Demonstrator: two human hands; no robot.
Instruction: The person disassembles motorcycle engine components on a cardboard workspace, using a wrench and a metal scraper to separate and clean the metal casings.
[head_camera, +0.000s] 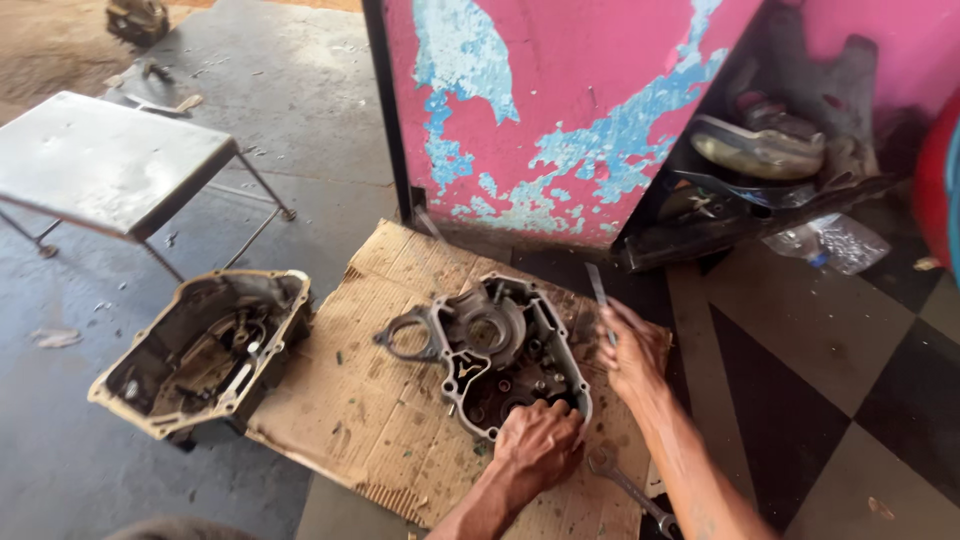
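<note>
A person's left hand (537, 445) presses down, fingers curled, on the near rim of a grey engine case half (497, 352) lying open side up on a sheet of worn cardboard (375, 400), while the right hand (632, 352) is closed around a thin metal blade or scraper (598, 287) held upright just beside the case's right edge; a spanner (625, 487) lies on the cardboard close to the forearm. The work appears to be at the cleaning or scraping stage on the case's mating face, and the next stroke seems to call for the blade laid flat to the rim with the left hand steadying the casting. Further left, off the cardboard, sits the other case half (200, 350), grimy inside, on the concrete floor (320, 130). Beyond stand a small metal stool (100, 160) and a pink wall (560, 110) with flaking paint
</note>
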